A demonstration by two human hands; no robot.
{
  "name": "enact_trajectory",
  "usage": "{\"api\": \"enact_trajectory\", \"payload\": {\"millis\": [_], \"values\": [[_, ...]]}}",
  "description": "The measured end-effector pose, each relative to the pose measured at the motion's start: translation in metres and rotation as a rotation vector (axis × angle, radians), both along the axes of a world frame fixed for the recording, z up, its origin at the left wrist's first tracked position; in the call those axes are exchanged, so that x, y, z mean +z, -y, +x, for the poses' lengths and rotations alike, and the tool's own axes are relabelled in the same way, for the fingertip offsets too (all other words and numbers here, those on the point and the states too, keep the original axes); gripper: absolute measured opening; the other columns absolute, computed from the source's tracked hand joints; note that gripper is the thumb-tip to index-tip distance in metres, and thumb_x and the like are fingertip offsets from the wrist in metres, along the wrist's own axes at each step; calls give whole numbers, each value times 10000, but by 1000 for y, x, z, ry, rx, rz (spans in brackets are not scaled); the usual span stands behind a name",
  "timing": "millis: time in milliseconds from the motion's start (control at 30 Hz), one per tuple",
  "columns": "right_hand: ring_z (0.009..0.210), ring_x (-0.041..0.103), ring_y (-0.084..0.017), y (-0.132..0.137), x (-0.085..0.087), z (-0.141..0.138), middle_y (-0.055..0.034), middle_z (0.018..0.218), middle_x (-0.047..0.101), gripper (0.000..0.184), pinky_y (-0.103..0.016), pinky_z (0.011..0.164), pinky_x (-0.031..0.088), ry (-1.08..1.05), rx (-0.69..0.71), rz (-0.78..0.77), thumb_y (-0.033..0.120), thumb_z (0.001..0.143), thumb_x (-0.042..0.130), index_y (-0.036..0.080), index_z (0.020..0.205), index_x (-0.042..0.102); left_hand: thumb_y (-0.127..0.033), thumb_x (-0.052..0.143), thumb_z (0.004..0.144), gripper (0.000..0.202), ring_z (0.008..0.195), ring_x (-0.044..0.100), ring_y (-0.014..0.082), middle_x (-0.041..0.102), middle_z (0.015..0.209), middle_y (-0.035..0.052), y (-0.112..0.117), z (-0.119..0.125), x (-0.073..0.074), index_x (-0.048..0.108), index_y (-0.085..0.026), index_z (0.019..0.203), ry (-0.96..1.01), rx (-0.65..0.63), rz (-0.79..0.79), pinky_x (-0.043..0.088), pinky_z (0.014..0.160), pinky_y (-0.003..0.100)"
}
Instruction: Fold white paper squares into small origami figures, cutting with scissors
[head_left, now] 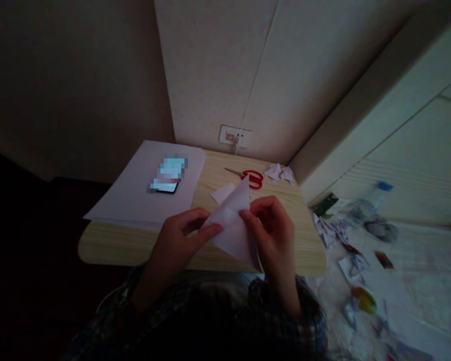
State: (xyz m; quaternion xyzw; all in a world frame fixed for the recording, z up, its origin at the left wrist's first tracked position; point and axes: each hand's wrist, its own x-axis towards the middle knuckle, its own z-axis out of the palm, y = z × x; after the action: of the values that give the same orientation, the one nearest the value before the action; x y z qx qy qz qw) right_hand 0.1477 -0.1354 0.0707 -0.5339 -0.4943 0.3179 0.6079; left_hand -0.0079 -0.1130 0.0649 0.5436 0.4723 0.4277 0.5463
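I hold a folded white paper (233, 220) above the near edge of a small wooden table (135, 245). My left hand (180, 239) pinches the paper's left side with thumb and fingers. My right hand (272, 228) grips its right side, fingers curled round the fold. The paper forms a pointed, kite-like shape with its tip toward the wall.
A stack of white sheets (135, 195) lies on the table's left with a phone (165, 185) on top. Red-handled scissors (250, 178), a paper scrap (222, 192) and small folded paper pieces (280, 173) lie farther back. Bed at right holds paper bits (346, 250) and a plastic bottle (368, 203).
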Motion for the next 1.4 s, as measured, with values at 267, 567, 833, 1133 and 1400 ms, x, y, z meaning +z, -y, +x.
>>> {"api": "enact_trajectory", "payload": {"millis": [267, 567, 833, 1133, 1400], "values": [[601, 549, -129, -2, -5, 1, 34, 630, 581, 151, -233, 523, 388, 51, 112, -143, 313, 821, 620, 212, 732, 551, -325, 740, 640, 179, 508, 529, 140, 587, 519, -24, 3, 1, 5, 650, -199, 549, -2, 75, -60, 392, 453, 214], [565, 488, -118, -1, -1, 0, 36, 583, 536, 233, -228, 516, 346, 146, 82, -132, 329, 830, 593, 199, 638, 564, -367, 671, 703, 236, 516, 549, 155, 597, 518, -19, 2, 1, 3, 647, -202, 536, -13, 67, -27, 438, 506, 236], [546, 482, -112, 1, -2, -1, 46, 582, 538, 222, -227, 516, 341, 152, 52, -117, 318, 838, 583, 204, 648, 562, -348, 603, 752, 296, 486, 546, 158, 583, 473, -25, 1, 1, 4, 598, -210, 489, -63, 60, 26, 430, 496, 236], [527, 466, -109, 1, -2, 0, 52, 561, 520, 247, -225, 502, 329, 176, 41, -101, 333, 847, 572, 206, 636, 546, -366, 635, 732, 198, 542, 613, 177, 668, 573, -8, 0, 1, 0, 692, -192, 657, -41, -12, -18, 465, 501, 236], [517, 454, -106, 1, -1, 0, 58, 540, 500, 269, -229, 504, 329, 210, 44, -88, 326, 853, 573, 204, 617, 533, -397, 645, 756, 230, 549, 557, 141, 625, 590, -21, 4, 1, -2, 679, -178, 692, -73, -57, -63, 419, 486, 205]]}}
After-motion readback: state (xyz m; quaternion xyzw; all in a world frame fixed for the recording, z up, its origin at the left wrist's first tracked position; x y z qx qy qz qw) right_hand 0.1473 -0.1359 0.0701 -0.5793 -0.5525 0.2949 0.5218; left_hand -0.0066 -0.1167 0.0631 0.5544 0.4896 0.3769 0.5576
